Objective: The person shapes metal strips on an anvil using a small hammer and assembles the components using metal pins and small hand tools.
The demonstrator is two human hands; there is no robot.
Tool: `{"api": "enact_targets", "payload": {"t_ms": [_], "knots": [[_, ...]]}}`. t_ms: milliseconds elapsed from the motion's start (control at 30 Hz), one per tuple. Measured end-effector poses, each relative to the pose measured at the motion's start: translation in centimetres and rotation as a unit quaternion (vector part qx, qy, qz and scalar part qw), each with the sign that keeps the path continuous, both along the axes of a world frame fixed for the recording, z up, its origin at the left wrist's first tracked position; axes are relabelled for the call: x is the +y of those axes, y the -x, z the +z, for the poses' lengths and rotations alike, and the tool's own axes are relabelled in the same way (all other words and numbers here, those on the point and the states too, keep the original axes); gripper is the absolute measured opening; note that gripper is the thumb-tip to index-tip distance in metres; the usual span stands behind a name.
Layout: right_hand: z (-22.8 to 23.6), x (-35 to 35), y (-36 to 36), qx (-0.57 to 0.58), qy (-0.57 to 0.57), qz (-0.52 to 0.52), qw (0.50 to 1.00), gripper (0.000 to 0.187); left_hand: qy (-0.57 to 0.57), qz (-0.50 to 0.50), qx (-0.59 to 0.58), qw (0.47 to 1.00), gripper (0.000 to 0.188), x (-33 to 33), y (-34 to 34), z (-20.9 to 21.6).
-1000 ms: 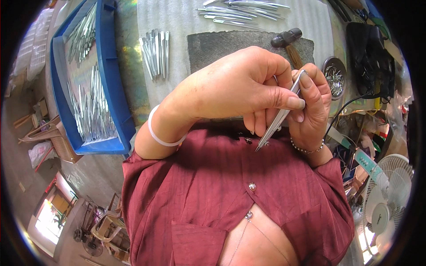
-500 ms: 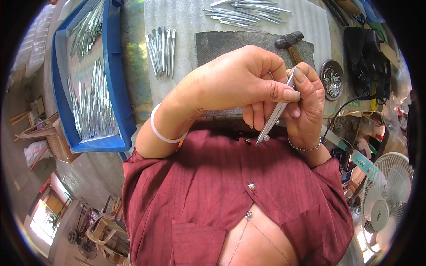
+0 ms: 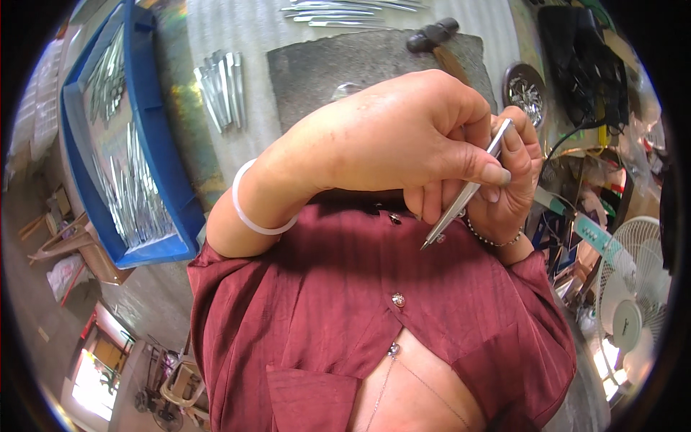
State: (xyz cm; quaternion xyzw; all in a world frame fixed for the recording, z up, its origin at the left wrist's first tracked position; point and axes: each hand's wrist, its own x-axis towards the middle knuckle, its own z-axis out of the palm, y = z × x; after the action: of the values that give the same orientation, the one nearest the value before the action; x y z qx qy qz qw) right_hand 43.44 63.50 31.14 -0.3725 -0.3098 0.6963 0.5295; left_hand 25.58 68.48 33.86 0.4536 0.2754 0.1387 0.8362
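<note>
Above the front of the maroon shirt, a slim silver metal piece with a pointed lower tip [image 3: 455, 209] slants down to the left; its exact kind cannot be made out. My left hand [image 3: 425, 133] pinches it between thumb and curled fingers. On the other side, my right hand [image 3: 524, 147] grips its upper end, with the thumb near the top. A small round stud shows beside its lower part. Behind the hands lies a dark grey stone slab [image 3: 309, 72], and a hammer [image 3: 434, 36] with a wooden handle rests on it.
At left stands a blue tray [image 3: 162, 137] with many slim silver pieces. A bundle of similar pieces [image 3: 222, 90] lies beside the slab, and another pile [image 3: 345, 13] lies beyond. A round dish of small metal parts [image 3: 524, 93] sits at right, near a fan [image 3: 633, 288].
Both hands and the silver piece have shifted slightly right in the picture, while the bench items have shifted left and up. The grip looks the same.
</note>
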Motion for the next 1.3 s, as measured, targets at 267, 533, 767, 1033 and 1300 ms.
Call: {"api": "enact_targets", "payload": {"t_ms": [267,533,767,1033,1300], "knots": [[-0.1,0.5,-0.8,0.006,0.042,-0.019,0.999,0.012,0.026,0.016,0.049,0.998,0.023,0.7,-1.4,-0.3],[-0.3,1.3,-1.3,0.018,0.089,-0.018,0.996,0.015,0.036,0.029,0.05,0.998,0.022,1.3,-2.0,-0.3],[-0.2,2.3,-1.5,0.02,0.078,-0.005,0.997,0.015,-0.001,0.069,0.039,0.997,0.019,1.1,-1.7,-0.6],[0.8,16.3,-7.5,-0.451,-0.192,0.072,0.868,0.019,-0.074,0.375,0.033,0.923,0.011,-2.8,1.3,0.5],[-4.3,19.0,-4.7,-0.667,-0.395,0.084,0.627,0.026,-0.014,0.572,-0.16,0.804,0.017,-5.3,1.6,-1.5]]}}
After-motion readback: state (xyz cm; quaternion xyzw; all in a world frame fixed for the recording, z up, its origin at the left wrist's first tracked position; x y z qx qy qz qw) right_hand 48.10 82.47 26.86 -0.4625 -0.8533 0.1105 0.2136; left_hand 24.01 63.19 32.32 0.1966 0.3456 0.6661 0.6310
